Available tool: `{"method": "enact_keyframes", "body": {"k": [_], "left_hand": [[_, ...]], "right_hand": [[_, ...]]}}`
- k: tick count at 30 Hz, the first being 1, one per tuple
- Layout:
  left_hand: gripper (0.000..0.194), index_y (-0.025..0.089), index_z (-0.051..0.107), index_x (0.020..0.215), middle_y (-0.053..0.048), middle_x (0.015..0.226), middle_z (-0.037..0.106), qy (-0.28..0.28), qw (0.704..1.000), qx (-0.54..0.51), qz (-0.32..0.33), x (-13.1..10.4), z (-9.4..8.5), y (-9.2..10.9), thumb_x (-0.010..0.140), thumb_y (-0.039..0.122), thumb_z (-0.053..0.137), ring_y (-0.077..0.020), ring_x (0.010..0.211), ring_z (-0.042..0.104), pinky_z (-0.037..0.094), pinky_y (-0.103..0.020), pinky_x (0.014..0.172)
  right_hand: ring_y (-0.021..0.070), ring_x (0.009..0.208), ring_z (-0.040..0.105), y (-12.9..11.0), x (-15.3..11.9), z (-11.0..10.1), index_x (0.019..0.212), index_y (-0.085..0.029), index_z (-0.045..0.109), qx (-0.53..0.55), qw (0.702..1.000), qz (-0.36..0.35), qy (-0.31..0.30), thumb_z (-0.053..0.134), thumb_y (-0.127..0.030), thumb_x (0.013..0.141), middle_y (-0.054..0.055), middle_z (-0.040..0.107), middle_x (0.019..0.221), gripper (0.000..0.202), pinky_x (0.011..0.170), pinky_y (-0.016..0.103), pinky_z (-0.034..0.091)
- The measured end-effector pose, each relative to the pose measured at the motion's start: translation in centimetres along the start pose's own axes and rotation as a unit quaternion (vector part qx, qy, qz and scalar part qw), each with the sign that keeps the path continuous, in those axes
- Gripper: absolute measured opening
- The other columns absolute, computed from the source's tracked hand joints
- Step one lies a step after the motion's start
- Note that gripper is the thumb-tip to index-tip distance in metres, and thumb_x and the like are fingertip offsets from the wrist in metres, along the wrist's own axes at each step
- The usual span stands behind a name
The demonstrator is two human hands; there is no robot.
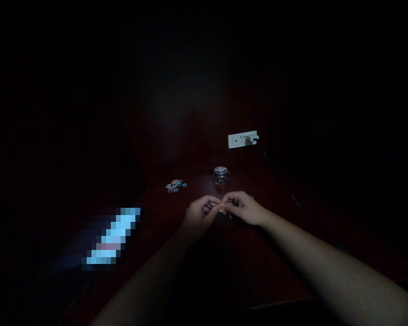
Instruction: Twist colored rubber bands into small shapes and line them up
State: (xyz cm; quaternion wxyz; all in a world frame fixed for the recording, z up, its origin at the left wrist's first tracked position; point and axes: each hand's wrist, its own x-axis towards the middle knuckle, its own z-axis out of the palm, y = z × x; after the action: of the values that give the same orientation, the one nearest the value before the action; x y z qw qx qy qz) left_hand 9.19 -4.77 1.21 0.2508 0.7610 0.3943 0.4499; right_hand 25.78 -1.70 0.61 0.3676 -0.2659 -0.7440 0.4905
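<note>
The dark red tabletop carries everything here, and most of the room around it is too dark to read. At the left there is a bright screen, blurred into squares; on the wall behind is a white socket with a plug in it. The left hand and the right hand meet near the middle, their fingertips pinching together one small thing. Just beyond them stands a clear jar, upright, with its lid on; its content I cannot tell. To the left of the jar lies a loose pile of coloured loops, with no hand at it. The smallest thing is the yellow loop, held between both hands above the tabletop; it looks thin and partly covered by fingers. In my judgement, the work on this loop is under way and not finished, while the pile remains to be handled.
</note>
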Motion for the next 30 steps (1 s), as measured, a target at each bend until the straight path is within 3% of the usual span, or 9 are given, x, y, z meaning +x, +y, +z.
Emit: {"method": "enact_keyframes", "body": {"k": [4, 16, 30], "left_hand": [[0.02, 0.014, 0.055, 0.091, -0.003, 0.074, 0.062, 0.02, 0.999, -0.036, -0.013, 0.08, 0.05, -0.27, 0.074, 0.024, 0.049, -0.0101, 0.065, 0.057, 0.045, -0.02, 0.058], [0.018, 0.017, 0.059, 0.088, -0.004, 0.086, 0.062, 0.023, 0.998, 0.042, 0.028, 0.19, -0.31, -0.77, 0.077, 0.023, 0.046, -0.0125, 0.077, 0.056, 0.046, -0.022, 0.066], [0.021, 0.017, 0.06, 0.092, -0.005, 0.081, 0.061, 0.026, 0.995, 0.074, 0.058, 0.29, -0.47, -0.97, 0.073, 0.022, 0.052, -0.0113, 0.071, 0.056, 0.046, -0.022, 0.063]], "right_hand": [[0.0064, 0.047, 0.047, -0.34, -0.05, -0.05, 0.072, -0.012, 0.052, -0.009, 1.0, -0.001, 0.01, 0.053, -0.027, 0.073, 0.0, 0.055, 0.06, 0.015, 0.044, 0.019, 0.036], [0.0058, 0.045, 0.046, -0.6, -0.02, -0.01, 0.074, -0.012, 0.053, -0.002, 1.0, 0.006, 0.019, 0.053, -0.03, 0.073, 0.0, 0.055, 0.059, 0.019, 0.043, 0.018, 0.034], [0.0058, 0.045, 0.047, -0.33, 0.14, -0.01, 0.075, -0.012, 0.053, 0.008, 1.0, 0.003, 0.029, 0.053, -0.033, 0.072, 0.001, 0.056, 0.062, 0.021, 0.043, 0.019, 0.035]]}}
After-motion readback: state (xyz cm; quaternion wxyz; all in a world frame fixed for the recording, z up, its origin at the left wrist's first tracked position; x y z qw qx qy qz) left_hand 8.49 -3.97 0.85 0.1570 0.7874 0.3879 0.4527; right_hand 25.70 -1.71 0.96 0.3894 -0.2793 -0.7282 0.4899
